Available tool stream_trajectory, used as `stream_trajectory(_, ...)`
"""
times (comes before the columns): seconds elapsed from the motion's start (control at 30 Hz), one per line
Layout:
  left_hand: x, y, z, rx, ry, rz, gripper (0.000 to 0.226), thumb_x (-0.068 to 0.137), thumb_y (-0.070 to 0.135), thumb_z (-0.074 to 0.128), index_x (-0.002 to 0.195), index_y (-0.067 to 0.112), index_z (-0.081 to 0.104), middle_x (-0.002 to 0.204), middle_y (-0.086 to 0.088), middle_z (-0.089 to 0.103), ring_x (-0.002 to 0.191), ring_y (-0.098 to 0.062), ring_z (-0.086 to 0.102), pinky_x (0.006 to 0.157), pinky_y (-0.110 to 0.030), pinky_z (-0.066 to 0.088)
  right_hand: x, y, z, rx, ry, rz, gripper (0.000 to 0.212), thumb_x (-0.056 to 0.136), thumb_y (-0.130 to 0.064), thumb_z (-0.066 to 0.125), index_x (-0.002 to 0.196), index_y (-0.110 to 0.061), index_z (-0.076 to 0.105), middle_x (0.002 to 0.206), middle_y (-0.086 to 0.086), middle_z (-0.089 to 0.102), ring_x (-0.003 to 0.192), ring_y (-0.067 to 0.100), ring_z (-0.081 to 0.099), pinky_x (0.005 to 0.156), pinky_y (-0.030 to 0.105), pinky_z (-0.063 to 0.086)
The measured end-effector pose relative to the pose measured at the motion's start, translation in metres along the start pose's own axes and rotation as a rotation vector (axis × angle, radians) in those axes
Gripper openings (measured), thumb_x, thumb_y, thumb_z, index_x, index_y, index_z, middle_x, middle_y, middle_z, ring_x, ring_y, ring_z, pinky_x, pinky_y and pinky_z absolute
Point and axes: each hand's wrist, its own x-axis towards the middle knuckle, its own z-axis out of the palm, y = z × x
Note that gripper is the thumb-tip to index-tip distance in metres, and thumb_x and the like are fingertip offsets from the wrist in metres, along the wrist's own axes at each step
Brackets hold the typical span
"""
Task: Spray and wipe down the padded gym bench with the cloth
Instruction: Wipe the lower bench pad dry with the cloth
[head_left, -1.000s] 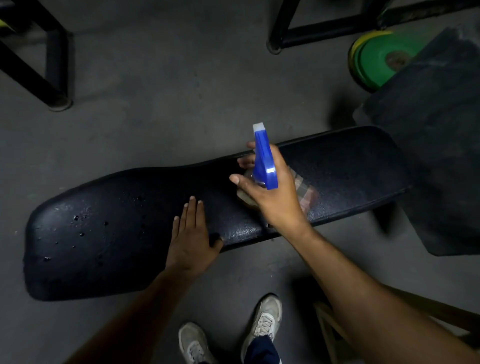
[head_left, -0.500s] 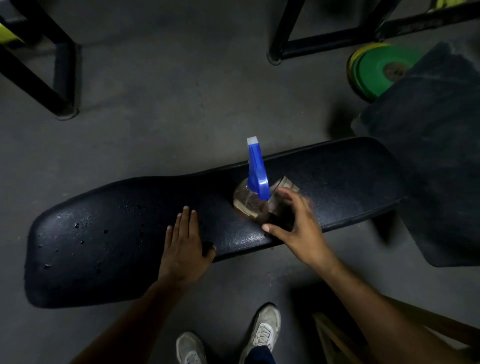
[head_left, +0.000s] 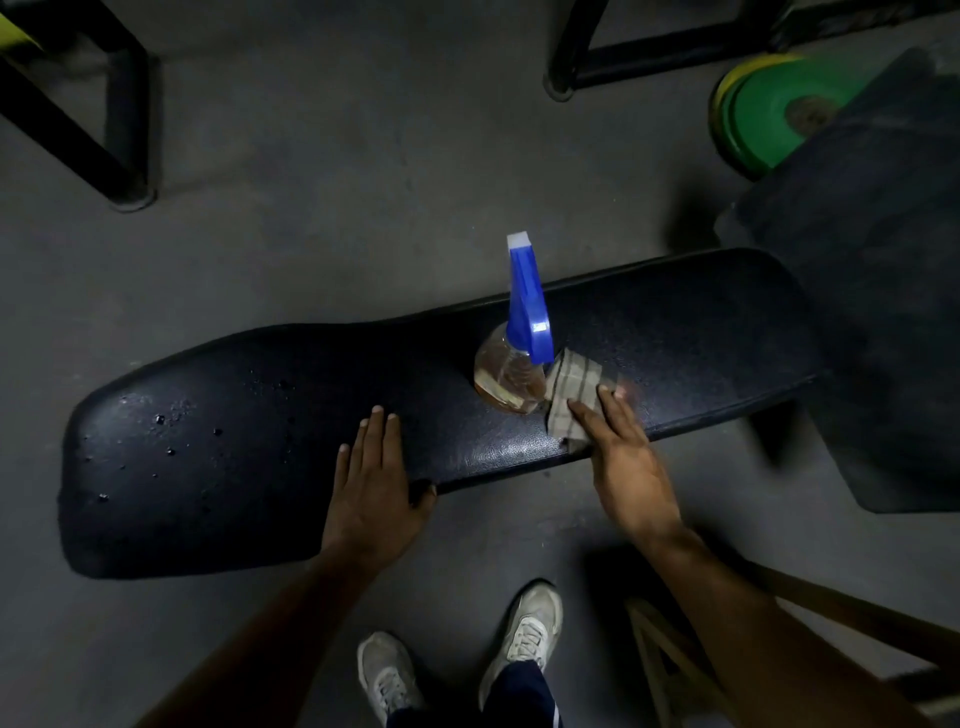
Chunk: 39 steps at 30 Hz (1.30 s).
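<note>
From the head view we look down on the padded gym bench (head_left: 291, 447), a long black tabletop crossing the frame above the grey floor (head_left: 322, 197), its left part beaded with droplets (head_left: 161, 419). The spray bottle (head_left: 514, 374) stands upright on the padding near the middle, blue trigger head pointing away from us; we judge it was parked there so both hands are free for the cloth.

Our left hand (head_left: 374, 478) lies flat on the near part of the bench, fingers (head_left: 378, 431) straight and together, thumb hooked over the near edge. It holds nothing and seems to steady us and the bench.

Our right hand (head_left: 623, 457) rests on the checked cloth (head_left: 571, 389), which lies on the padding just right of the bottle and touches its base. The fingers are spread and nearly straight, pressing the cloth rather than curling round it; the tips are blurred, so a pinch cannot be ruled out.

Spraying looks done on the left, and wiping has yet to reach the droplets.

Our shoes (head_left: 524, 629) stand below; green weight plates (head_left: 779, 114) sit at upper right.
</note>
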Motion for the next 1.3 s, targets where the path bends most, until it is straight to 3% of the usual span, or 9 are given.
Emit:
stream_trajectory(0.23, -0.005, -0.017, -0.002, -0.037, 0.005, -0.014, 0.097, 0.086, 0.049, 0.059, 0.158, 0.01, 0.006, 0.167, -0.007, -0.001, 0.154, -0.024, 0.002, 0.123, -0.043, 0.004, -0.038, -0.016, 0.01, 0.084, 0.062, 0.026, 0.074, 0.089, 0.018, 0.046, 0.149, -0.024, 0.054, 0.164, 0.01, 0.04, 0.152, 0.025, 0.039, 0.122, 0.024, 0.027)
stream_trajectory(0.4, -0.021, -0.041, -0.002, -0.04, 0.001, -0.033, 0.097, 0.085, 0.048, 0.058, 0.158, 0.01, 0.005, 0.167, -0.008, -0.001, 0.154, -0.025, 0.001, 0.124, -0.045, 0.003, -0.079, -0.053, 0.031, 0.255, -0.019, -0.07, 0.07, 0.09, 0.021, 0.051, 0.146, -0.02, 0.058, 0.159, 0.01, 0.047, 0.147, 0.014, 0.039, 0.116, 0.002, 0.018)
stream_trajectory(0.5, -0.03, -0.062, -0.006, -0.038, -0.017, -0.045, 0.097, 0.087, 0.048, 0.057, 0.158, 0.011, 0.002, 0.167, -0.007, -0.005, 0.154, -0.024, -0.004, 0.123, -0.045, 0.001, -0.091, -0.086, 0.049, 0.34, -0.058, -0.106, 0.073, 0.088, 0.022, 0.05, 0.146, -0.021, 0.057, 0.16, 0.007, 0.045, 0.15, 0.014, 0.038, 0.118, 0.006, 0.022)
stream_trajectory(0.63, -0.036, -0.095, -0.011, -0.027, -0.014, -0.077, 0.099, 0.087, 0.052, 0.056, 0.158, 0.012, 0.0, 0.167, -0.006, -0.006, 0.153, -0.024, -0.005, 0.124, -0.046, 0.001, -0.082, -0.131, 0.067, 0.399, -0.02, -0.118, 0.074, 0.091, 0.019, 0.048, 0.151, -0.025, 0.052, 0.164, -0.002, 0.04, 0.146, -0.015, 0.031, 0.116, 0.005, 0.024)
stream_trajectory(0.77, -0.039, -0.128, -0.018, -0.036, 0.005, -0.114, 0.098, 0.088, 0.053, 0.056, 0.158, 0.012, 0.002, 0.167, -0.006, -0.003, 0.154, -0.023, -0.003, 0.124, -0.047, 0.003, -0.05, -0.164, 0.088, 0.193, 0.004, -0.165, 0.068, 0.103, -0.013, 0.054, 0.162, -0.035, 0.028, 0.172, 0.001, 0.022, 0.157, 0.023, 0.024, 0.126, 0.032, 0.024)
stream_trajectory(0.9, -0.045, -0.159, -0.02, -0.045, 0.011, -0.138, 0.097, 0.09, 0.059, 0.05, 0.158, 0.013, -0.001, 0.167, -0.005, -0.006, 0.153, -0.022, -0.007, 0.124, -0.046, 0.0, -0.021, -0.183, 0.123, -0.134, -0.074, -0.163, 0.074, 0.103, -0.028, 0.057, 0.165, -0.032, 0.016, 0.174, 0.015, 0.002, 0.161, 0.036, 0.001, 0.129, 0.057, 0.006)
stream_trajectory(1.0, -0.051, -0.18, -0.016, -0.076, 0.024, -0.137, 0.093, 0.091, 0.063, 0.043, 0.158, 0.013, 0.001, 0.167, -0.005, -0.005, 0.153, -0.021, -0.007, 0.124, -0.046, 0.0, -0.02, -0.207, 0.142, -0.161, -0.07, -0.169, 0.072, 0.104, -0.029, 0.055, 0.165, -0.031, 0.016, 0.174, 0.017, 0.001, 0.161, 0.037, -0.002, 0.129, 0.059, 0.006)
stream_trajectory(1.13, -0.052, -0.198, -0.01, -0.118, 0.051, -0.135, 0.089, 0.091, 0.07, 0.023, 0.158, 0.013, 0.006, 0.167, -0.005, -0.001, 0.153, -0.021, -0.004, 0.123, -0.046, 0.0, -0.04, -0.238, 0.166, -0.217, -0.139, -0.402, 0.077, 0.1, -0.026, 0.058, 0.164, -0.036, 0.016, 0.174, 0.016, 0.004, 0.161, 0.036, 0.001, 0.128, 0.058, 0.01)
stream_trajectory(1.3, -0.045, -0.208, -0.015, -0.135, 0.053, -0.109, 0.086, 0.093, 0.068, 0.02, 0.158, 0.014, 0.006, 0.167, -0.006, -0.001, 0.153, -0.022, -0.003, 0.123, -0.046, 0.001, -0.071, -0.223, 0.165, -0.36, -0.186, -0.442, 0.097, 0.096, -0.012, 0.059, 0.163, -0.045, -0.003, 0.174, 0.004, -0.014, 0.158, 0.025, -0.018, 0.125, 0.045, -0.009)
